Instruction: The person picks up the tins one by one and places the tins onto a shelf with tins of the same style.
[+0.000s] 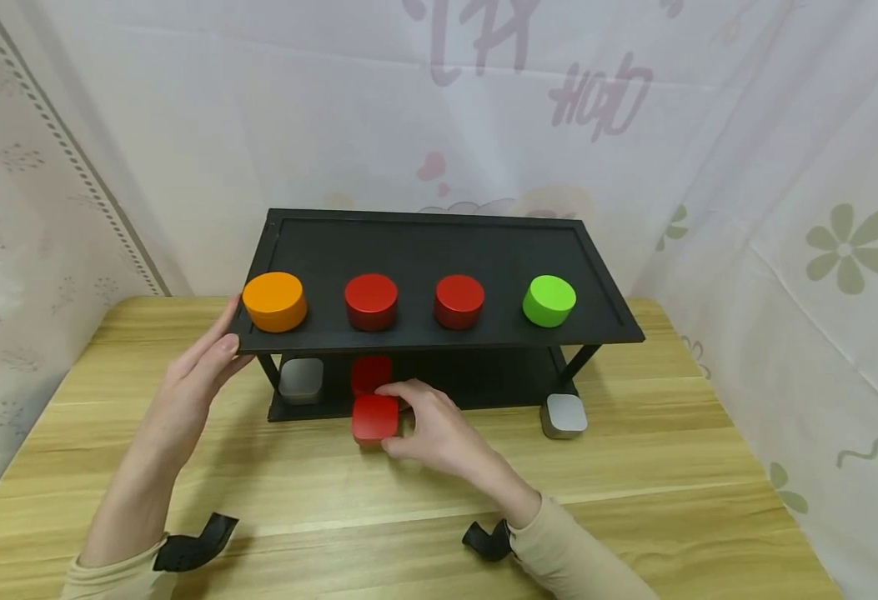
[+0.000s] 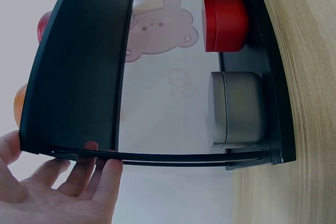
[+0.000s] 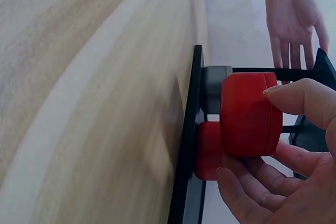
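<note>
A black two-tier shelf (image 1: 423, 250) stands on the table. My left hand (image 1: 202, 358) grips the left edge of its upper board; in the left wrist view, the fingers (image 2: 107, 182) reach under the board's end and the thumb lies on the other side. Between thumb and fingers my right hand (image 1: 439, 429) holds a red square tin (image 1: 374, 419), just in front of the lower tier. Behind it, a second red tin (image 1: 371, 375) sits on that tier, partly hidden. To its left, near the shelf's leg, is a silver square tin (image 1: 301, 381).
Along the upper board stand an orange round tin (image 1: 275, 302), two red round tins (image 1: 371, 302) and a green round tin (image 1: 549, 300). Another silver square tin (image 1: 563, 416) rests on the wooden table (image 1: 318, 508) by the shelf's front right corner. A printed cloth (image 1: 439, 108) hangs behind.
</note>
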Demonstrator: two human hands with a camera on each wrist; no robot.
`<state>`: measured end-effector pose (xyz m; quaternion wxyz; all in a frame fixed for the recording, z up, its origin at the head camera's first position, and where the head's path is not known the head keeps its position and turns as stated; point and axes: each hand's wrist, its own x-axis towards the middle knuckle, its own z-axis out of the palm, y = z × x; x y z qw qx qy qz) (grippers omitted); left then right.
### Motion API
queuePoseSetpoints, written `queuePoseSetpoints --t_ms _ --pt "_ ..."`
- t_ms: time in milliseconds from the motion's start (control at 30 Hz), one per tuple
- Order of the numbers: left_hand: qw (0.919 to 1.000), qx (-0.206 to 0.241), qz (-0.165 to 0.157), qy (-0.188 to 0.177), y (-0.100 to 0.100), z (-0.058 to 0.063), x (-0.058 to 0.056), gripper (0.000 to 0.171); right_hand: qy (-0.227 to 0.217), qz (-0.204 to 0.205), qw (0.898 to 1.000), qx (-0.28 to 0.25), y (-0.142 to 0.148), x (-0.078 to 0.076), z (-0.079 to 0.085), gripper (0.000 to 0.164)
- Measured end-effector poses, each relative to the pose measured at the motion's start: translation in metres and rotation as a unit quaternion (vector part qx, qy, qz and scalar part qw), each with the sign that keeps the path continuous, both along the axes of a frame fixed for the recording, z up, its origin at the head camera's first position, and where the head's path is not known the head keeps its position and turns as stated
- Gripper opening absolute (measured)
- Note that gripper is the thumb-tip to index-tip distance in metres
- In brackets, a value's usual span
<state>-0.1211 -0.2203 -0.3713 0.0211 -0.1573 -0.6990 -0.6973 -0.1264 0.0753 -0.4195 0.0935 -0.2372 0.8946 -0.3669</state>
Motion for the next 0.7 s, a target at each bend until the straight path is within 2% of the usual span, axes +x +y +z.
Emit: queuePoseSetpoints --t_ms 233,700 --pt "1.0000 0.006 -0.001 0.000 0.000 0.000 0.001 0.048 0.008 -0.010 1.000 0.002 0.009 -0.002 0.006 0.055" --pt "1.0000 0.005 -0.003 -0.001 0.000 0.001 0.000 0.048 0.002 -0.029 0.999 -0.018 0.026 -0.008 0.005 0.056"
